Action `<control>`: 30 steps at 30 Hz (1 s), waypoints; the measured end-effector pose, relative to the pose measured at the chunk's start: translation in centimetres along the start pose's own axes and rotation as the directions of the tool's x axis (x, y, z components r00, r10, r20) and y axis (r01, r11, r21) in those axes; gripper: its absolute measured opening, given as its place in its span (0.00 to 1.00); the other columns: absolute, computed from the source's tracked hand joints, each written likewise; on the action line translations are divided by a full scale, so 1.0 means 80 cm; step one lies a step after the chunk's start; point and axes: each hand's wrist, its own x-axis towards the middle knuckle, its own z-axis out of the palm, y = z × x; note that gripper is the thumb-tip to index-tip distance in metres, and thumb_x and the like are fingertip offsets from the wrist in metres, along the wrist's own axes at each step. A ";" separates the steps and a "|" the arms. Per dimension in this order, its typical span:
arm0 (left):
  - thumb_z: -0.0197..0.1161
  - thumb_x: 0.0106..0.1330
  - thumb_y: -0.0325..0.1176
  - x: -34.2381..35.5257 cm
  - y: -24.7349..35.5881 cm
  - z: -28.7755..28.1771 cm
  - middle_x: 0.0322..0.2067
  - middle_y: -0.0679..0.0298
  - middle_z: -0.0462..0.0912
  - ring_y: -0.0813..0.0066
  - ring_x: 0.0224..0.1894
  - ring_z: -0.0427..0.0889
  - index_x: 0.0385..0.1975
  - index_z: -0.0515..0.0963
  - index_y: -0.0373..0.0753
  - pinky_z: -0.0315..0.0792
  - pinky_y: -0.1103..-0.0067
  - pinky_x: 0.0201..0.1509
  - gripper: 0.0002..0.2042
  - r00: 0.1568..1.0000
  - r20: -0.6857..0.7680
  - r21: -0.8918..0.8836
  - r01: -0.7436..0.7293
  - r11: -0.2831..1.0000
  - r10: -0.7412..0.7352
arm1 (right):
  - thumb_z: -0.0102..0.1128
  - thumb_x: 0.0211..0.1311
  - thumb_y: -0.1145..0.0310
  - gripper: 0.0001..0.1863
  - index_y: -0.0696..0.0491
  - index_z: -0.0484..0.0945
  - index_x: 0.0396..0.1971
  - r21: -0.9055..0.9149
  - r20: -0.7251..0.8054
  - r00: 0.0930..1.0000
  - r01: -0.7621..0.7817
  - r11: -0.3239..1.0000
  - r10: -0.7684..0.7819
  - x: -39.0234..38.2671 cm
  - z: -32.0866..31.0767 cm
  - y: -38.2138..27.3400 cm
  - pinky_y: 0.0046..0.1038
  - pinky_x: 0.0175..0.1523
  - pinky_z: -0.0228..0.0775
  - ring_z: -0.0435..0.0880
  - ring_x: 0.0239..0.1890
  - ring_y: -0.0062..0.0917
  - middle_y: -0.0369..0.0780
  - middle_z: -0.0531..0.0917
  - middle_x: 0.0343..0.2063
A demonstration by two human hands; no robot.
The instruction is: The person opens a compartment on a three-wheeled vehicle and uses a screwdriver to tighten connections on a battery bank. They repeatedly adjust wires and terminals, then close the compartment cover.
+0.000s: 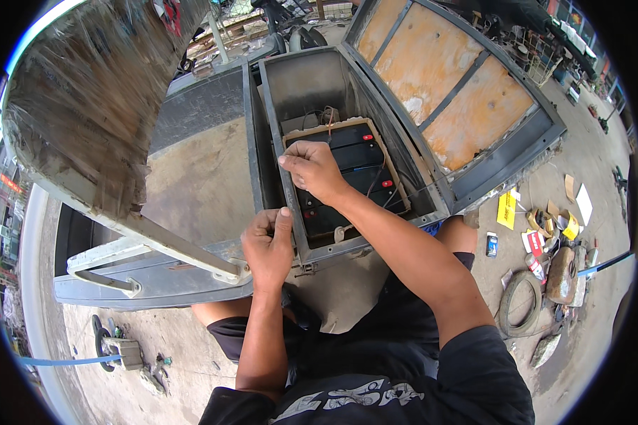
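In front of me stands a grey metal box point(264, 92) with its hinged lid point(468, 60) swung up to the right. Inside sit several black batteries point(354, 156) with red-capped terminals, packed within a cardboard surround. Thin wires point(329, 117) rise at their far end. My right hand point(313, 170) hovers over the left part of the batteries, thumb and fingers pinched together. Beside the box's near left corner is my left hand point(268, 251), its fingers curled and thumb up. Whatever either hand pinches is too small or hidden to make out.
A torn, plastic-wrapped seat back point(85, 106) on a pale metal frame point(163, 241) rises at left, next to a flat worn panel point(198, 177). On the ground at right lie a rubber ring point(520, 304), tape rolls point(542, 221), a brick-like block point(561, 276) and a yellow packet point(506, 209).
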 end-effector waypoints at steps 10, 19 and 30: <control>0.55 0.75 0.47 0.006 -0.005 -0.004 0.18 0.75 0.64 0.88 0.20 0.59 0.32 0.79 0.33 0.53 0.85 0.23 0.20 0.990 0.030 -0.255 0.144 0.956 -0.141 | 0.58 0.63 0.68 0.08 0.52 0.71 0.26 0.537 -0.149 0.984 0.162 0.828 -0.095 -0.014 -0.082 -0.122 0.23 0.28 0.55 0.63 0.19 0.17 0.29 0.64 0.14; 0.51 0.71 0.28 0.029 0.018 0.000 0.28 0.67 0.72 0.84 0.23 0.64 0.42 0.75 0.31 0.57 0.85 0.25 0.09 0.968 0.165 -0.503 0.247 0.828 -0.188 | 0.56 0.63 0.75 0.06 0.54 0.68 0.28 0.791 -0.134 0.982 0.027 0.611 0.130 -0.059 -0.149 -0.158 0.13 0.18 0.55 0.66 0.22 0.15 0.32 0.68 0.21; 0.47 0.72 0.21 0.067 0.080 0.041 0.49 0.52 0.78 0.63 0.48 0.81 0.58 0.63 0.30 0.74 0.73 0.51 0.15 0.950 0.234 -0.591 -0.028 0.806 0.205 | 0.59 0.64 0.67 0.12 0.60 0.77 0.41 0.502 0.165 0.865 -0.486 0.715 0.473 -0.105 -0.084 -0.113 0.13 0.20 0.58 0.69 0.21 0.12 0.33 0.76 0.28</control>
